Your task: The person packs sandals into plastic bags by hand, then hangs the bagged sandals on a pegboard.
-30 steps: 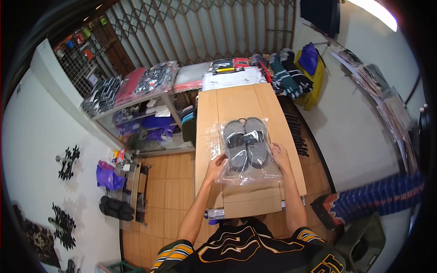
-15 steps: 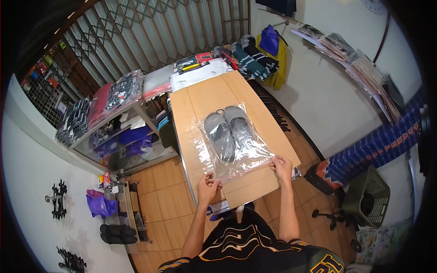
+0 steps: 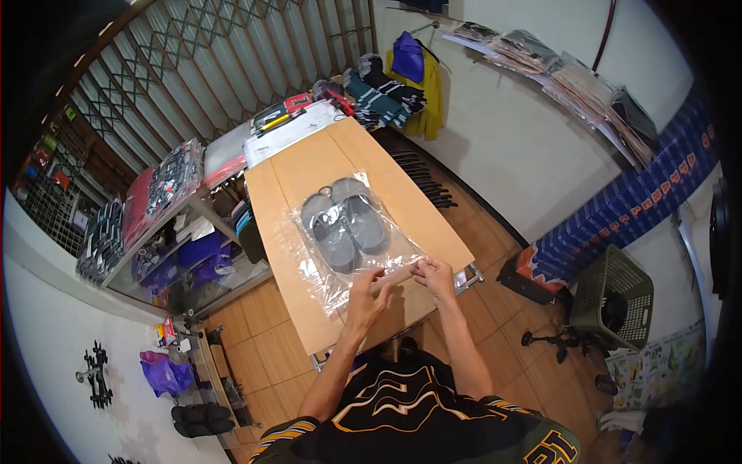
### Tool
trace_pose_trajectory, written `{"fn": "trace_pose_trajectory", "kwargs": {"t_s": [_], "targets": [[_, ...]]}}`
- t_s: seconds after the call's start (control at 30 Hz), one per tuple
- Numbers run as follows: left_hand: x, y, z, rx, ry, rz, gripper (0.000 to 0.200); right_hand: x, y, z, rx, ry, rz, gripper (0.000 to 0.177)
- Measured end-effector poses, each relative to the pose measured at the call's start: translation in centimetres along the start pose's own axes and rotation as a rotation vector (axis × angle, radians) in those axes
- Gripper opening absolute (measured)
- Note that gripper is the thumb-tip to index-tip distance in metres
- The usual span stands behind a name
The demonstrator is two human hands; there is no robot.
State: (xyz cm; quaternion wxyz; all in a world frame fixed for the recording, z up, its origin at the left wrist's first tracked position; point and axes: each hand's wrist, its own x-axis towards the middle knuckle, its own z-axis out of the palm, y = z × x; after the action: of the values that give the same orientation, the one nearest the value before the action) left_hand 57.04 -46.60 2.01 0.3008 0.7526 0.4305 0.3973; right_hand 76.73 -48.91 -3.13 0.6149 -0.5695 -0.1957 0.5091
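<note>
A pair of grey slide sandals [image 3: 340,236] lies side by side inside a clear plastic bag [image 3: 309,267] on the wooden tabletop [image 3: 290,182]. Along the bag's near edge, my right hand [image 3: 437,278] pinches the right end of the flap. My left hand [image 3: 369,300] holds the same strip farther left, its thumb and fingers closed about the plastic. Between the two hands the flap is lifted and folded a little. Part of the near edge is hidden behind my left fingers.
Behind the table, folded packaged clothes [image 3: 174,174] lie on a glass display case [image 3: 193,255]. Stacked blue boxes [image 3: 618,205] and a green plastic basket [image 3: 610,298] stand to the right. Packets line a wall shelf [image 3: 556,73].
My left hand has moved right and up to the bag's edge, closer to my right hand. The flap is now raised between them. The view has shifted, so the table appears farther left.
</note>
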Motion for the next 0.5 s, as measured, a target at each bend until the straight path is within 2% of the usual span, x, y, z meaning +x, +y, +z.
{"fn": "trace_pose_trajectory", "kwargs": {"t_s": [0.17,0.27,0.33,0.5], "targets": [[2.4,0.7,3.2,-0.011,-0.14,0.071,0.039,0.1,0.8,0.1,-0.017,0.034,-0.024,0.018],[3.4,1.0,4.3,-0.007,-0.141,0.087,0.038,0.4,1.3,-0.1,0.031,-0.003,-0.084,0.016],[3.8,1.3,4.6,0.005,-0.141,0.093,0.036,-0.2,0.1,0.1,-0.2,0.021,-0.121,0.016],[4.5,1.3,4.6,-0.041,-0.168,0.046,0.032,-0.7,0.0,0.5,-0.117,-0.023,-0.175,0.016]]}}
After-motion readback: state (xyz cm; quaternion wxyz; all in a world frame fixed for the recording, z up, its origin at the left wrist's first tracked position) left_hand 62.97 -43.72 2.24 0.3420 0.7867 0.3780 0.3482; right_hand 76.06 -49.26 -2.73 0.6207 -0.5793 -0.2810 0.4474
